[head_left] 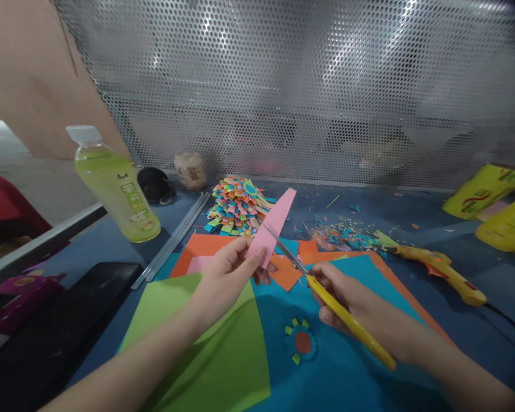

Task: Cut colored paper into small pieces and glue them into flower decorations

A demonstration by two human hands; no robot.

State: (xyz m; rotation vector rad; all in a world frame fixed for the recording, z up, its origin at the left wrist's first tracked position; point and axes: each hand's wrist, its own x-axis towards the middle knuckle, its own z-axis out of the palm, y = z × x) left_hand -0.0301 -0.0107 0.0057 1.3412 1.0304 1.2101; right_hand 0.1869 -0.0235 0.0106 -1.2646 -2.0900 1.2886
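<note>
Between the thumb and fingers of my left hand [227,274] is a strip of pink paper [278,214], held slantwise above the table. My right hand [347,297] grips yellow-handled scissors [347,320], whose blades reach across the pink strip. Part of the blades is hidden at the paper, so the cut itself is unclear. Below my hands lie a green sheet [206,343], a blue sheet [369,280] and an orange piece [286,273]. A small blue paper flower [302,341] with an orange centre and green tabs rests on the blue sheet.
Behind stands a cluster of colourful paper pieces [234,206]. Paper scraps [347,233] lie right of it, near a yellow glue gun [440,266]. Clear glue sticks [171,240], a drink bottle [115,189] and a black phone-like slab [86,315] are left. Yellow containers [483,191] stand right.
</note>
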